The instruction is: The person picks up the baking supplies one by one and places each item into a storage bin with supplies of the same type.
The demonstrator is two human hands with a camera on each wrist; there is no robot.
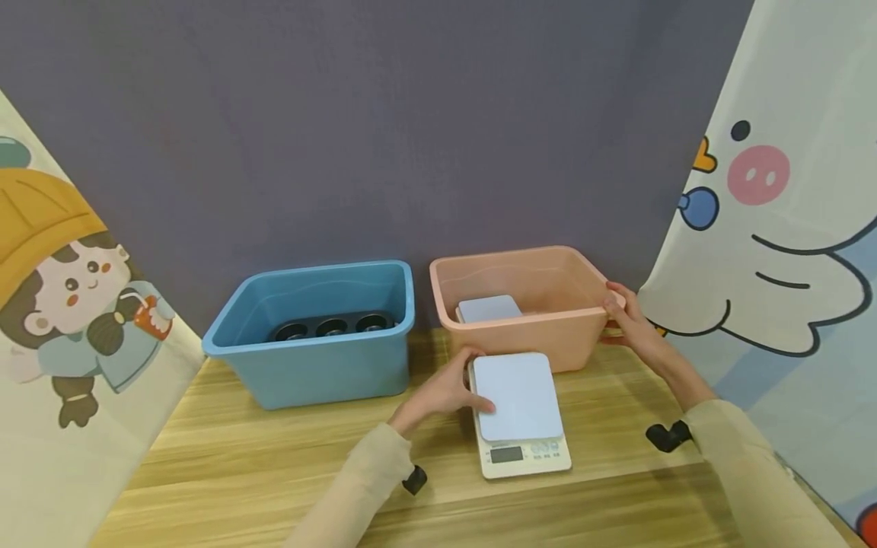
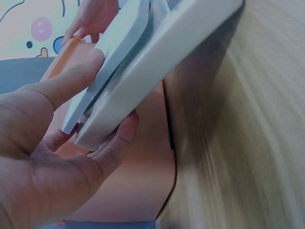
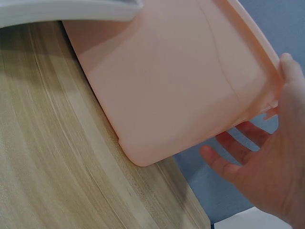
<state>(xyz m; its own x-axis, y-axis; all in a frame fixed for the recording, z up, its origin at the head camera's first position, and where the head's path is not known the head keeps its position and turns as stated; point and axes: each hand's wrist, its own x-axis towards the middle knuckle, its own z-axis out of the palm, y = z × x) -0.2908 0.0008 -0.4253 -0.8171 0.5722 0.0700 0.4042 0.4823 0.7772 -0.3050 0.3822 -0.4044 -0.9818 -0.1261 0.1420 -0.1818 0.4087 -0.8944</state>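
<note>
My left hand (image 1: 448, 387) grips a white kitchen scale (image 1: 517, 396) at its left edge, thumb on the weighing plate and fingers underneath. In the left wrist view the scale (image 2: 128, 76) is tilted, its far end close to the wooden table. It is just in front of a pink plastic bin (image 1: 521, 339), with its display and buttons facing me. My right hand (image 1: 633, 327) holds the bin's right front corner; in the right wrist view the thumb lies on the rim (image 3: 271, 52) and the fingers curl by the outer wall. A white flat-topped object (image 1: 489, 308) is inside the bin.
A blue plastic bin (image 1: 329, 373) stands left of the pink one, holding a dark muffin pan (image 1: 332, 326). Both bins are at the back of the wooden table (image 1: 274, 464), before a dark grey backdrop (image 1: 411, 137). Cartoon-printed panels flank both sides.
</note>
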